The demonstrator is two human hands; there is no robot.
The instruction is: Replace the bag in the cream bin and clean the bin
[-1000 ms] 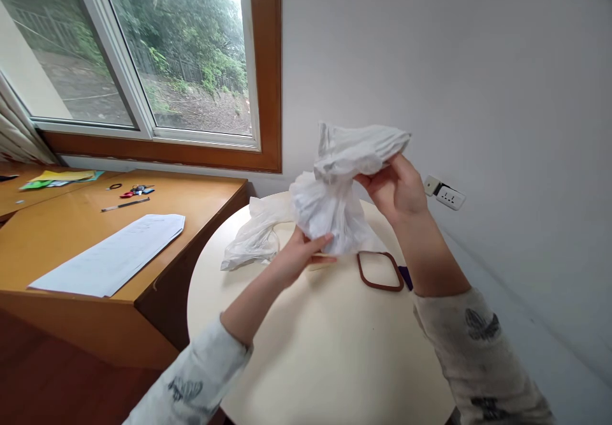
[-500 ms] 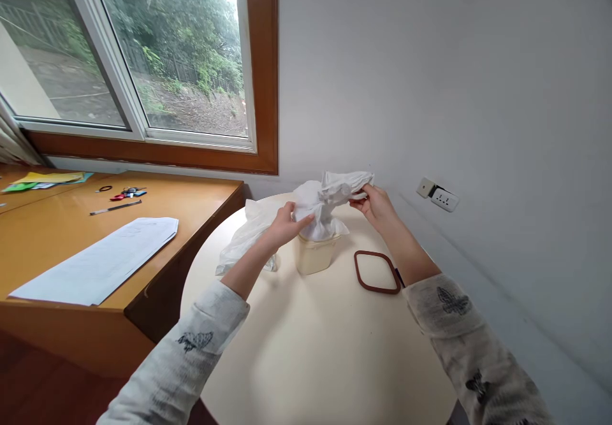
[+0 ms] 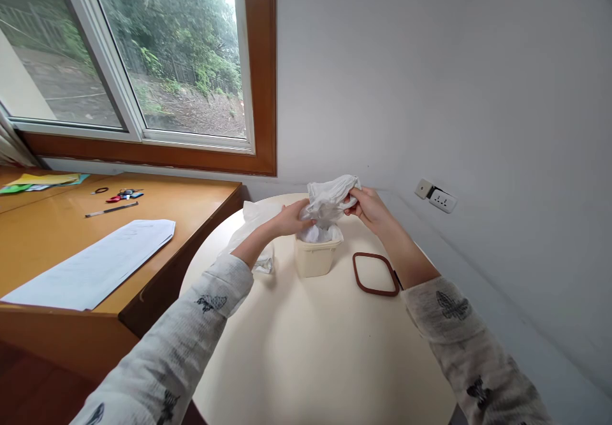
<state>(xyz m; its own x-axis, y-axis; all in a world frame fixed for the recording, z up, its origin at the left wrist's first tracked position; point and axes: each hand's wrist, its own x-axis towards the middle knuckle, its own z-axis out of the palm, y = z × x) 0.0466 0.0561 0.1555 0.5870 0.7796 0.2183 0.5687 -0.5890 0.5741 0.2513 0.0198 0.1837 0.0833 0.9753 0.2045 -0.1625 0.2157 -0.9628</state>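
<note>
A small cream bin (image 3: 315,260) stands on the round cream table (image 3: 329,355), with crumpled white plastic in its mouth. Above it, a white plastic bag (image 3: 332,190) is bunched between my hands. My left hand (image 3: 291,218) grips the bag's left side, thumb toward the bin's opening. The bag's right end is pinched in my right hand (image 3: 366,207). Another white plastic bag (image 3: 248,224) lies on the table left of the bin, partly behind my left forearm. To the right of the bin lies a brown rounded-square frame (image 3: 376,291), near my right forearm.
On the left, a wooden desk (image 3: 201,190) holds white paper sheets (image 3: 95,266), a pen (image 3: 111,209), keys with a red item (image 3: 124,195), a black ring (image 3: 100,190) and coloured papers (image 3: 45,181). The wall behind has a socket (image 3: 442,200).
The bunched bag has moved slightly left and lower at its right end. My left hand has shifted right, nearer my right hand. More of the white plastic inside the bin shows.
</note>
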